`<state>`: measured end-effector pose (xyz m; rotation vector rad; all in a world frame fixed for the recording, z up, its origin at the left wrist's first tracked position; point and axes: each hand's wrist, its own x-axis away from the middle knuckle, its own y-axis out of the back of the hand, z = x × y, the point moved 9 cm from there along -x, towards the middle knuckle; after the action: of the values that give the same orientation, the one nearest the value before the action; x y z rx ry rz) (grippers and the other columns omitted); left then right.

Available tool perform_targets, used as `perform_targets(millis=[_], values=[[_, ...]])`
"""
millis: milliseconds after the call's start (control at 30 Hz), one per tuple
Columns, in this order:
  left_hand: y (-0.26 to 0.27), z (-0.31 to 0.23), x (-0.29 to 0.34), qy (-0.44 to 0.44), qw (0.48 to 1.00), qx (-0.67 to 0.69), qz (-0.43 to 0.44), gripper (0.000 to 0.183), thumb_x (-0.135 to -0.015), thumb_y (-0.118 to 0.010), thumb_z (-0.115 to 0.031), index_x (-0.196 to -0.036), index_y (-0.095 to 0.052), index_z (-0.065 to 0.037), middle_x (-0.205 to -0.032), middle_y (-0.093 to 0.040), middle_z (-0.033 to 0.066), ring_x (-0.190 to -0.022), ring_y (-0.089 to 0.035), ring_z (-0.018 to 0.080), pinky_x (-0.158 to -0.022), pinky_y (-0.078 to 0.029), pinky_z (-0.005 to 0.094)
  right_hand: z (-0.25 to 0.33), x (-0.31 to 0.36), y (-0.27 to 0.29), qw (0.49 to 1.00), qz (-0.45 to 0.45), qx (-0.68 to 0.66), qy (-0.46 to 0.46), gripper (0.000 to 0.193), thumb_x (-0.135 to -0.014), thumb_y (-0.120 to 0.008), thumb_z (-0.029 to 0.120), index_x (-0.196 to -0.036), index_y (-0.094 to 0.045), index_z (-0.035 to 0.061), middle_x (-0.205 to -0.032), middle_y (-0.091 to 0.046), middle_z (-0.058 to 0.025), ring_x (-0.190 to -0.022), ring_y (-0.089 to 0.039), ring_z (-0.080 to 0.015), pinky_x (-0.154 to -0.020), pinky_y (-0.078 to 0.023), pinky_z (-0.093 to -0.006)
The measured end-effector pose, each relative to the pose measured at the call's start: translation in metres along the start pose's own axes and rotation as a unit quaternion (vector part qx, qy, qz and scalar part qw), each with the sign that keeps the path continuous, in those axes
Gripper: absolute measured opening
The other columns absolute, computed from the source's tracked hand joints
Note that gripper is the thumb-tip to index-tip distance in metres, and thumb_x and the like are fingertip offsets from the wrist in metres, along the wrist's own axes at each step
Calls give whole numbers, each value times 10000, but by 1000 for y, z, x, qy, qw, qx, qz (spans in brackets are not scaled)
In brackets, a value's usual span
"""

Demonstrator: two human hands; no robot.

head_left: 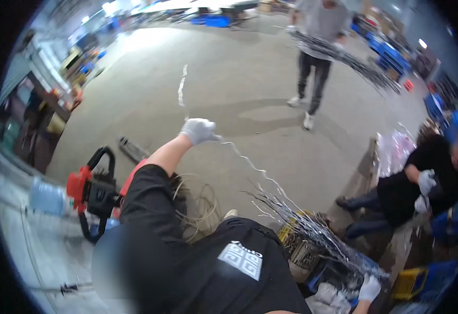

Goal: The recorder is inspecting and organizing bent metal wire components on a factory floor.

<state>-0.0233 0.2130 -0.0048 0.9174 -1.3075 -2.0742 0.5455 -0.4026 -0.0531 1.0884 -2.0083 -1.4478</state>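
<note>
Left hand (198, 130), gloved, closed on one thin silver wire (255, 170) running toward five o'clock into the bundle (312, 230) gripped by right hand (369, 288); judged light, springy, tangle-prone, best held near its end.

Single head-worn fisheye view, tilted down and forward over the wearer's own black-sleeved torso; near ground close below, concrete floor (250, 83) stretching far ahead; edges bend at rim

Dim, bluish indoor light, overhead glare far back, strong fisheye bending, motion blur.
</note>
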Motion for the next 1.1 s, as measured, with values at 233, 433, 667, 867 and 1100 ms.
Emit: perform_targets(millis=[233, 433, 667, 867, 1100], values=[[-2, -12, 10, -24, 1000, 13, 4, 489, -691, -581, -594, -665, -556, -106, -607, -579, 57, -538, -599, 262, -502, -474, 389, -32, 13, -64, 997, 53, 64, -9, 514, -841, -441, 576, -724, -623, 110, -691, -629, -152, -609, -580, -307, -609, -458, -407], [3, -11, 31, 2, 1000, -12, 26, 452, -709, -579, -557, -677, -553, -107, -614, -584, 65, -540, -601, 274, -505, -477, 389, 62, 47, 49, 928, -261, 229, 134, 629, -856, -385, 629, -867, -653, 60, -774, -614, -162, -688, -562, -298, -651, -451, -439], [-7, -36, 46, -10, 998, -1, 69, 439, -722, -576, -541, -687, -548, -105, -620, -588, 71, -546, -602, 282, -503, -475, 394, 20, 71, -116, 924, 373, 19, 85, 393, -840, -438, 459, -1078, -573, 177, -977, -597, -138, -857, -587, -361, -717, -455, -501], [18, -58, 48, -38, 997, 13, 61, 445, -719, -578, -545, -680, -545, -103, -618, -587, 75, -536, -598, 281, -497, -473, 396, 86, 78, -81, 846, 505, -164, 48, 344, -910, -320, 376, -1147, -487, 189, -1053, -553, -123, -901, -541, -325, -772, -370, -541], [28, -151, 46, -133, 986, 100, 31, 580, -629, -579, -678, -653, -548, -99, -600, -576, 63, -501, -579, 281, -468, -467, 380, 192, 97, -43, 346, 495, -717, -349, 530, -889, -371, 556, -852, -568, 65, -749, -599, -160, -586, -544, -323, -525, -421, -452]])
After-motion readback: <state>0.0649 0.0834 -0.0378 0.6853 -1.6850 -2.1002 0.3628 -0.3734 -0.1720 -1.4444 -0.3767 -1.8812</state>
